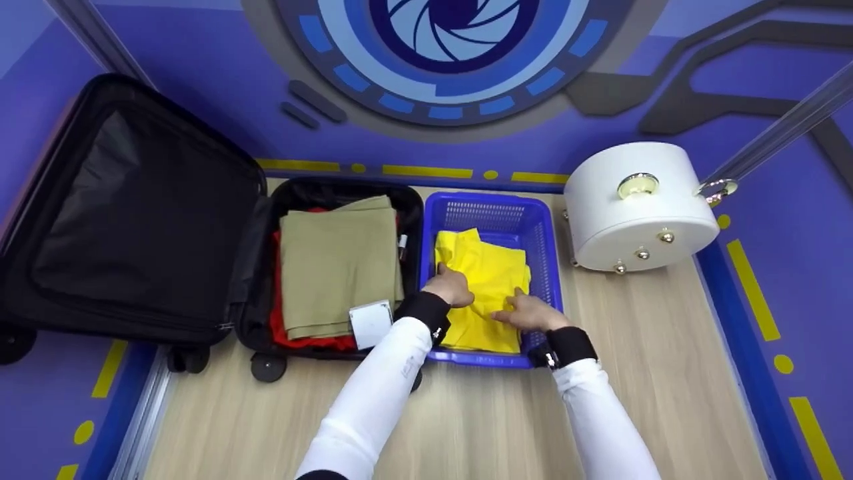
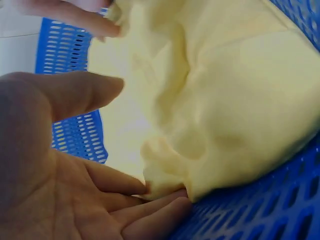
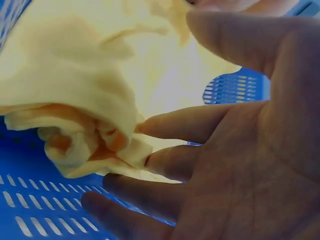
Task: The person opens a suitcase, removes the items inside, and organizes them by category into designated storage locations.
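On your left, a black suitcase (image 1: 146, 220) lies open, its lid tipped up toward the wall (image 1: 220, 100) and black wheels (image 1: 268, 367) along its near side. Inside it you have a folded khaki cloth (image 1: 336, 267) on top of a red cloth (image 1: 278, 332); a flat white box (image 1: 371, 325) sits askew over the khaki's near right corner, and a small white-capped tube (image 1: 402, 245) is just beside its right edge. To your right, a drum-shaped white case (image 1: 603, 207) with shiny studs stands on the wood-grain surface (image 1: 646, 373). Ahead of you, the purple-blue wall carries a round shutter-like emblem (image 1: 455, 63) above yellow dashes (image 1: 426, 171).
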Tool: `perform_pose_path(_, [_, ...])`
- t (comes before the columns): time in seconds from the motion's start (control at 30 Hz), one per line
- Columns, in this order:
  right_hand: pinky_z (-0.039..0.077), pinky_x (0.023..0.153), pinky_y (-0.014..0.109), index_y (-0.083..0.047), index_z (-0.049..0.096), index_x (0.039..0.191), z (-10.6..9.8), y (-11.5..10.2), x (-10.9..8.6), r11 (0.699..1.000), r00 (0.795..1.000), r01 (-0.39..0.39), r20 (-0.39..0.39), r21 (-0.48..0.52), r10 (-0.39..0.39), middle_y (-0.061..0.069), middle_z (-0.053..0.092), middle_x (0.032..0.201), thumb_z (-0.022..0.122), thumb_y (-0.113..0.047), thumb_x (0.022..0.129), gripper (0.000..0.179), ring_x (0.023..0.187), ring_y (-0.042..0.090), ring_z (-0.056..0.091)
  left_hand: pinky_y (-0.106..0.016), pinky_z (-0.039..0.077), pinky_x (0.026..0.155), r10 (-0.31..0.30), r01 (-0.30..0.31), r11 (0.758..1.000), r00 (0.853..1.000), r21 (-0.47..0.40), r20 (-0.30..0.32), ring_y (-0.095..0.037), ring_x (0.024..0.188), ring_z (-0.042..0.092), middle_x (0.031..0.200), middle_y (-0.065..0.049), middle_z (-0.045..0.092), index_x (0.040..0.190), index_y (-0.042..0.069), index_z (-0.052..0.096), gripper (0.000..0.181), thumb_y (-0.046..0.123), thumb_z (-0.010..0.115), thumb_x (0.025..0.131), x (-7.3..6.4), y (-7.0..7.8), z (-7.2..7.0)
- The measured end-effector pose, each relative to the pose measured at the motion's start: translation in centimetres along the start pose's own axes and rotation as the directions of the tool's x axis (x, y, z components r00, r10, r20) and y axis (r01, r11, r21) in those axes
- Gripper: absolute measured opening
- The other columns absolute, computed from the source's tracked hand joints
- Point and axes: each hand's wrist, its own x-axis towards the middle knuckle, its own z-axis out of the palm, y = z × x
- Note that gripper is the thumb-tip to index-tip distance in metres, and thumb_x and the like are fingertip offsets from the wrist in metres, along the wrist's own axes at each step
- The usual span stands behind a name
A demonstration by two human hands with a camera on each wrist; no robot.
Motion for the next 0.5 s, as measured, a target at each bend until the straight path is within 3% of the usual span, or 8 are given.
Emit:
perform_pose_path(0.07, [0.025, 0.121, 0.061, 0.011, 0.041, 0.152, 0.1, -0.2, 0.0, 1.0, 1.0, -0.001, -0.016, 0.003, 0.001, 0.038, 0.02, 0.162, 0.057, -0.045, 0.104, 0.076, 0.149, 0.051, 0.03, -0.041, 0.054, 0.095, 0.018, -0.019, 0.999, 1.0, -0.032, -0.019, -0.036, 0.108, 0.068, 0.164, -0.035, 0.023, 0.119, -0.002, 0.072, 0.043, 0.033, 0.059, 0.1, -0.7, -0.3, -0.4])
perform_pose_path(0.17, [0.024, 0.12, 0.063, 0.009, 0.04, 0.153, 0.0, -0.8, -0.3, 1.0, 0.996, 0.011, -0.083, 0.019, -0.009, 0.037, 0.022, 0.163, 0.057, -0.045, 0.104, 0.075, 0.149, 0.052, 0.029, -0.046, 0.048, 0.108, 0.059, -0.065, 0.994, 0.996, -0.085, -0.063, -0.038, 0.128, 0.06, 0.168, -0.026, 0.021, 0.135, -0.003, 0.064, 0.054, 0.041, 0.057, 0.103, -2.1, -1.0, -1.4])
perform_pose_path(0.27, [0.025, 0.12, 0.064, 0.008, 0.04, 0.154, -0.1, -1.8, -0.8, 0.997, 0.986, 0.053, -0.164, 0.062, -0.042, 0.034, 0.026, 0.163, 0.058, -0.045, 0.104, 0.075, 0.149, 0.051, 0.03, -0.051, 0.038, 0.117, 0.105, -0.134, 0.976, 0.98, -0.17, -0.171, -0.035, 0.146, 0.044, 0.169, -0.018, 0.026, 0.152, 0.001, 0.049, 0.064, 0.043, 0.057, 0.104, -3.7, -2.2, -2.5])
perform_pose_path(0.3, [0.026, 0.12, 0.064, 0.007, 0.039, 0.155, -0.1, -2.3, -1.0, 0.994, 0.981, 0.076, -0.187, 0.08, -0.061, 0.033, 0.027, 0.164, 0.058, -0.044, 0.104, 0.075, 0.149, 0.051, 0.03, -0.051, 0.036, 0.118, 0.123, -0.171, 0.965, 0.966, -0.202, -0.227, -0.034, 0.149, 0.04, 0.168, -0.017, 0.029, 0.155, 0.001, 0.044, 0.067, 0.041, 0.058, 0.104, -4.1, -2.8, -2.9])
perform_pose_path(0.37, [0.027, 0.12, 0.062, 0.005, 0.04, 0.155, -0.1, -3.3, -1.3, 0.984, 0.969, 0.13, -0.228, 0.122, -0.1, 0.029, 0.03, 0.164, 0.06, -0.041, 0.103, 0.073, 0.15, 0.048, 0.032, -0.049, 0.039, 0.117, 0.141, -0.247, 0.929, 0.924, -0.275, -0.354, -0.032, 0.146, 0.044, 0.165, -0.016, 0.036, 0.152, 0.0, 0.049, 0.061, 0.035, 0.061, 0.103, -5.0, -4.2, -3.6])
perform_pose_path(0.43, [0.03, 0.119, 0.061, 0.003, 0.039, 0.156, -0.1, -4.5, -1.5, 0.967, 0.954, 0.19, -0.264, 0.17, -0.141, 0.027, 0.035, 0.162, 0.061, -0.038, 0.103, 0.071, 0.148, 0.047, 0.035, -0.046, 0.045, 0.112, 0.133, -0.318, 0.885, 0.873, -0.341, -0.47, -0.033, 0.138, 0.053, 0.162, -0.016, 0.04, 0.147, -0.001, 0.054, 0.054, 0.027, 0.062, 0.101, -5.9, -5.8, -4.1])
perform_pose_path(0.5, [0.035, 0.116, 0.06, 0.002, 0.04, 0.157, 0.1, -5.8, -1.4, 0.941, 0.935, 0.256, -0.303, 0.219, -0.184, 0.025, 0.04, 0.16, 0.063, -0.034, 0.103, 0.068, 0.145, 0.046, 0.041, -0.046, 0.05, 0.104, 0.087, -0.359, 0.848, 0.821, -0.391, -0.564, -0.032, 0.131, 0.058, 0.158, -0.015, 0.044, 0.142, -0.001, 0.058, 0.049, 0.021, 0.064, 0.099, -6.7, -7.7, -4.6])
